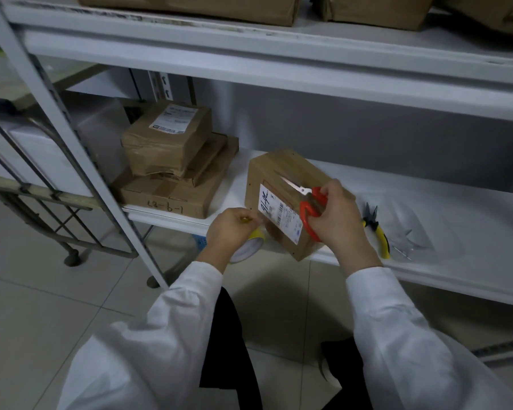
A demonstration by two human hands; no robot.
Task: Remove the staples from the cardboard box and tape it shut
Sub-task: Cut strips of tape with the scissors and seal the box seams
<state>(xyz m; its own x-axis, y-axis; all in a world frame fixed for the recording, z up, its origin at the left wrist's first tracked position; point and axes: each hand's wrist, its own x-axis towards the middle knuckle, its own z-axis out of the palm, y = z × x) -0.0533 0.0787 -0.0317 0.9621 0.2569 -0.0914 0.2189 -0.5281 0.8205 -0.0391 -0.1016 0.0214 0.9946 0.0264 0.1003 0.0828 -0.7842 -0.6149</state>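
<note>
Cardboard box (282, 170) sits on the white shelf (442, 208), its near corner right at the front edge and its label (279, 214) facing up.

Left hand (230, 229) hangs just off that edge, below the lip. Its fingers (237, 216) are curled round a tape roll (249, 245) close beside the box.

Right hand (338, 223) grips red scissors (305, 213), with the blades lying over the box top and pointing away.

Yellow pliers (378, 232) lie just right of that hand.

A stack of parcels (172, 173) stands to the left, a clear gap from the box. Bare shelf lies behind the box and far to the right. The upper shelf hangs low overhead.
</note>
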